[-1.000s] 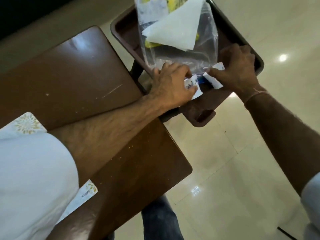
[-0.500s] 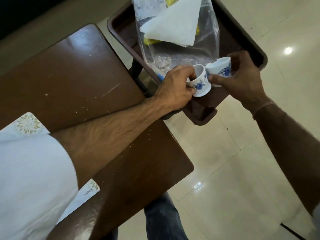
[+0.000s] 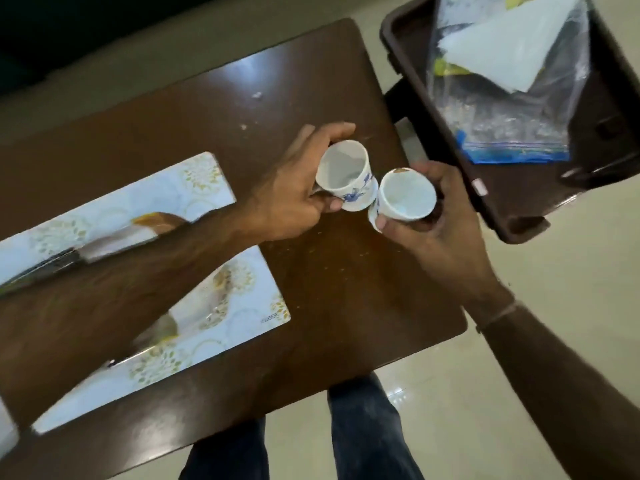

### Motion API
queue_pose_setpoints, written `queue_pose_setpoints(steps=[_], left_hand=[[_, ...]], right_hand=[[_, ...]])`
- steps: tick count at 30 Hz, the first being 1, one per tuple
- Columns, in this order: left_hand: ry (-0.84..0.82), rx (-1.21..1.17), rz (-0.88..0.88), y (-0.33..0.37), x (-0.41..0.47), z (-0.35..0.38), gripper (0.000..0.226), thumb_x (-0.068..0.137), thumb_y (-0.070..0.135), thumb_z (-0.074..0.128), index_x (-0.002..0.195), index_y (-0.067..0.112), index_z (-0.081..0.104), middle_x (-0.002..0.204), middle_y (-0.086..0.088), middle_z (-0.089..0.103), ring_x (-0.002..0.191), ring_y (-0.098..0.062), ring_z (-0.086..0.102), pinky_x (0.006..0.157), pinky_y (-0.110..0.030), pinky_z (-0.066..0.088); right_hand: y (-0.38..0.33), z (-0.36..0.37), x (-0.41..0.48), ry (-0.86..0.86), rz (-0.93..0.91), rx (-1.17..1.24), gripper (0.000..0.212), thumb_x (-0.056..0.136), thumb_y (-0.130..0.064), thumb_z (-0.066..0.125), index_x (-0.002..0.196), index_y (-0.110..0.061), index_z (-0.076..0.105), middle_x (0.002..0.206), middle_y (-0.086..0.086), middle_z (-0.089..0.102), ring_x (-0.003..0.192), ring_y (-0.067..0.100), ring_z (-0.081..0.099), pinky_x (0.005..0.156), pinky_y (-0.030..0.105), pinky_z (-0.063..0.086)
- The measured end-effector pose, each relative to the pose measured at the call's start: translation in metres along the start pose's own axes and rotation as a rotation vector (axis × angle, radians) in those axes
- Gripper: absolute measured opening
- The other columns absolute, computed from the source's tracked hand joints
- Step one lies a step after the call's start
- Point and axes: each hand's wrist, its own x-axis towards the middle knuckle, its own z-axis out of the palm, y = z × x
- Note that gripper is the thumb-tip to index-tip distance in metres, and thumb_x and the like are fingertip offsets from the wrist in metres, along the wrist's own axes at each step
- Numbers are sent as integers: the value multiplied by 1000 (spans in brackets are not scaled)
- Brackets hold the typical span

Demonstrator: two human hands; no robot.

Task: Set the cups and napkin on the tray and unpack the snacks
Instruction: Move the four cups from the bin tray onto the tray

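— Both cups have come off the tray since the earlier frame; they're now out over the table, and the view has swung left with them.

— Who has which?

— Only the head view to go on. Left hand (image 3: 294, 192) is wrapped round the left cup (image 3: 346, 180), thumb below and fingers over the far side. Right hand (image 3: 433, 220) cradles the right cup (image 3: 403, 195) from beneath and behind. Both mouths tilt up toward the camera, and the cups look to be touching at their sides.

— Why carried like that?

— My guess: one cup per hand lets them travel together, and an open mouth facing up shows they're empty. I'd say they're headed for the mat (image 3: 194, 306) rather than the tray they left, though I can't be sure.

— Materials?

— Cups look like glazed white ceramic, small and slightly tapered, with a blue flower on the left one. Smooth, so the full wrap makes sense. A brown mark sits on the right cup's rim, a chip or a stain; I can't tell.

— And the rest?

— Table (image 3: 207, 109) is dark glossy wood, scuffed and speckled with crumbs. The mat is white with gold florals, shiny enough to reflect the forearm. The tray (image 3: 512, 223) is dark moulded plastic with a raised lip, beside the table's right edge. In it lies a clear crinkly bag (image 3: 512, 129) with a blue zip strip, snacks barely showing yellow, and a white folded napkin (image 3: 502, 50) on top.
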Motion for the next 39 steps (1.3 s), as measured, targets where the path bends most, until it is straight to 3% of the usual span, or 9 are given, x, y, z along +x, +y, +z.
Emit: queue_pose_setpoints(steps=[4, 9, 15, 19, 26, 29, 32, 35, 39], left_hand=[[72, 88, -40, -43, -59, -41, 78, 75, 3, 81, 138, 33, 45, 128, 12, 37, 122, -8, 44, 94, -14, 38], [61, 197, -62, -95, -126, -94, 75, 68, 0, 83, 131, 27, 51, 134, -1, 44, 123, -20, 47, 95, -41, 51], [-52, 347, 60, -154, -178, -141, 60, 70, -1, 70, 128, 14, 59, 126, -8, 57, 116, -16, 50, 97, -23, 36], [-202, 487, 100, -179, -190, -150, 69, 64, -11, 67, 127, 15, 61, 129, -12, 57, 113, -27, 48, 89, -18, 24], [-294, 552, 146, -190, -188, -155, 74, 67, -1, 76, 134, 22, 54, 133, -8, 53, 116, -28, 46, 92, -42, 42], [-219, 452, 92, -188, -190, -162, 78, 67, 4, 76, 137, 22, 49, 132, -5, 52, 121, -26, 47, 101, -42, 42], [-10, 316, -5, -189, -195, -172, 62, 65, 14, 69, 124, 28, 55, 114, 12, 49, 107, -14, 53, 87, -29, 44], [52, 420, -11, -191, -196, -171, 42, 76, 25, 78, 115, 21, 63, 103, 9, 51, 88, -9, 47, 78, -22, 34], [41, 415, 7, -190, -189, -161, 30, 81, 3, 65, 107, 17, 72, 102, 1, 68, 82, -6, 46, 77, -20, 35]], right_hand=[[-31, 67, -21, -113, -47, -28, 75, 70, -43, 87, 132, -31, 47, 131, -8, 56, 122, 10, 56, 96, 27, 55], [-69, 147, -46, -263, -90, -80, 77, 69, -39, 89, 134, -30, 49, 134, -12, 55, 118, 1, 52, 88, 2, 41], [-99, 228, -76, -384, -128, -134, 80, 72, -32, 88, 140, -25, 45, 140, -4, 54, 125, 13, 52, 109, 38, 48], [-96, 267, -93, -380, -120, -215, 82, 73, -25, 86, 142, -19, 43, 141, 6, 51, 130, 26, 50, 110, 41, 44], [-84, 300, -112, -280, -203, -358, 83, 69, -22, 88, 133, -26, 36, 134, 9, 48, 122, 28, 49, 91, 29, 44], [-86, 300, -117, -256, -206, -353, 88, 68, -24, 89, 136, -26, 33, 136, 11, 47, 124, 29, 49, 94, 37, 50], [-87, 294, -121, -297, -170, -309, 93, 70, -24, 87, 145, -18, 32, 142, 12, 43, 132, 30, 46, 103, 45, 50], [-88, 288, -123, -331, -130, -252, 93, 71, -17, 86, 147, -14, 33, 144, 10, 43, 132, 28, 47, 103, 49, 52], [-91, 289, -125, -349, -93, -218, 90, 73, -14, 86, 147, -13, 34, 147, 9, 44, 135, 27, 48, 104, 50, 51]])
